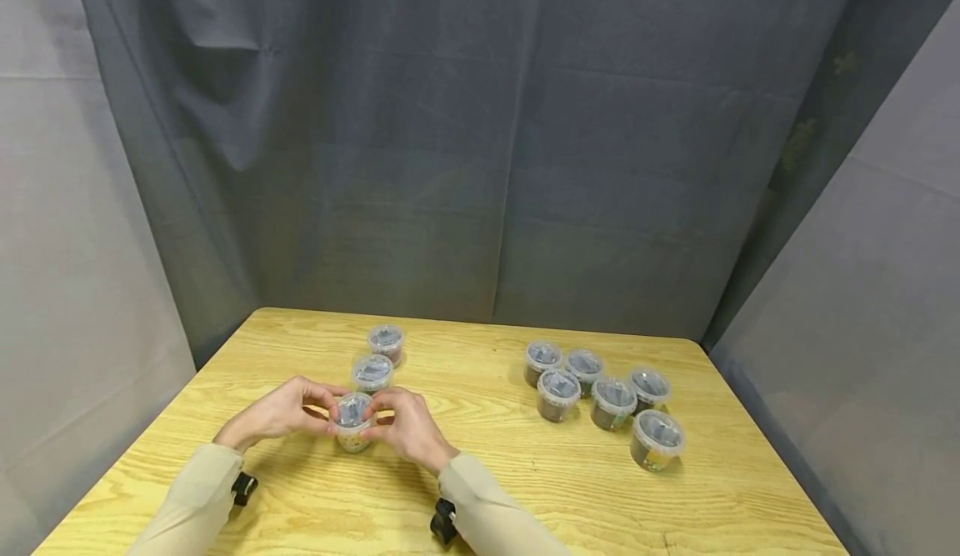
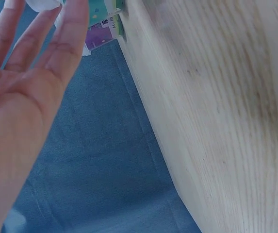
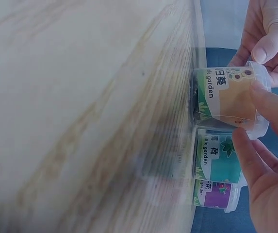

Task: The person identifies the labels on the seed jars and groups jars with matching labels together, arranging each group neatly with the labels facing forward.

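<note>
A clear lidded plastic cup (image 1: 352, 438) with an orange "little garden" label stands upright on the table. My left hand (image 1: 281, 413) pinches it by the lid's left side, thumb and fingertips at the rim. On the opposite side my right hand (image 1: 412, 429) holds it between thumb and fingers, seen closely in the right wrist view. Right behind it stands a teal-labelled cup (image 3: 221, 158), followed by a purple-labelled cup (image 3: 214, 195), so the three form a row. The left wrist view shows my left hand (image 2: 20, 87) with fingers reaching to a lid edge at the top.
Several more lidded cups with dark contents stand in a loose cluster on the right of the wooden table (image 1: 465, 489); the nearest cup (image 1: 657, 441) has a yellowish label. A dark grey curtain (image 1: 480, 164) hangs behind the table, and pale cloth panels flank it.
</note>
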Motion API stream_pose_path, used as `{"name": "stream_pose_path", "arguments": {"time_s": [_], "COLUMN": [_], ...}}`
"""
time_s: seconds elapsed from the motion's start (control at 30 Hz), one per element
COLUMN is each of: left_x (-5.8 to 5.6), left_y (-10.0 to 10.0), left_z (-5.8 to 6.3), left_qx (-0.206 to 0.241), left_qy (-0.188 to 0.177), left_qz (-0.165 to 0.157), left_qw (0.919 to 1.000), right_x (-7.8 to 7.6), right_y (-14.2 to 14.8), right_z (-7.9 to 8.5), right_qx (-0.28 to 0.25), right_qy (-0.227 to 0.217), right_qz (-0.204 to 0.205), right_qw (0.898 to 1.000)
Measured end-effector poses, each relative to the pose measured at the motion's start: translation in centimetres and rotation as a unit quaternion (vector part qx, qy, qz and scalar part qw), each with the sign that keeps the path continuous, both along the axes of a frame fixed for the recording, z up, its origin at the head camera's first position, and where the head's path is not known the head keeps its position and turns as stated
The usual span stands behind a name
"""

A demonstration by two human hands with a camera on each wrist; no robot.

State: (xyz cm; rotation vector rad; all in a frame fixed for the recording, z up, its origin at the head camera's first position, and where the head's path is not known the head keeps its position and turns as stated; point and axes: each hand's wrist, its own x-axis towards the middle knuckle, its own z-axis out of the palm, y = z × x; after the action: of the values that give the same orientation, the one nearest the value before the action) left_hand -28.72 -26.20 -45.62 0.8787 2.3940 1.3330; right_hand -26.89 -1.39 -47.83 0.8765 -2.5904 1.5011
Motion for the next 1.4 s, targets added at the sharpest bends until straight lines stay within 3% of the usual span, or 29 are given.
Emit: {"name": "stream_pose_path", "arguments": {"time_s": [0.3, 0.4, 0.57, 0.7, 0.83, 1.03, 1.27, 1.4], "left_x": [-0.2, -0.1, 0.2, 0.4, 0.8, 1.6, 1.9, 1.9], "left_y": [0.0, 0.2, 1.3, 2.6, 4.1, 6.5, 9.2, 11.0], "left_z": [-0.1, 0.0, 0.4, 0.9, 1.0, 1.0, 1.3, 1.4], "left_qx": [-0.006, -0.019, -0.036, -0.036, -0.043, -0.074, -0.081, -0.091], "left_qy": [0.004, 0.015, 0.054, 0.111, 0.163, 0.210, 0.228, 0.245], "left_qz": [0.001, 0.018, 0.106, 0.192, 0.236, 0.234, 0.197, 0.189], "left_qw": [1.0000, 0.9995, 0.9923, 0.9746, 0.9570, 0.9463, 0.9500, 0.9464], "right_x": [0.3, 0.4, 0.4, 0.1, 0.0, 0.3, 0.4, 0.3], "right_y": [0.0, 0.2, 1.2, 2.4, 3.9, 5.7, 7.5, 8.8], "right_z": [0.2, 0.2, 0.5, 0.9, 1.1, 1.6, 2.0, 2.0], "right_qx": [0.013, 0.024, 0.036, 0.049, 0.085, 0.141, 0.172, 0.193], "right_qy": [0.013, 0.018, 0.032, 0.068, 0.104, 0.122, 0.142, 0.162], "right_qz": [-0.014, -0.017, -0.033, -0.064, -0.105, -0.154, -0.199, -0.211], "right_qw": [1.000, 0.999, 0.998, 0.994, 0.985, 0.970, 0.954, 0.945]}}
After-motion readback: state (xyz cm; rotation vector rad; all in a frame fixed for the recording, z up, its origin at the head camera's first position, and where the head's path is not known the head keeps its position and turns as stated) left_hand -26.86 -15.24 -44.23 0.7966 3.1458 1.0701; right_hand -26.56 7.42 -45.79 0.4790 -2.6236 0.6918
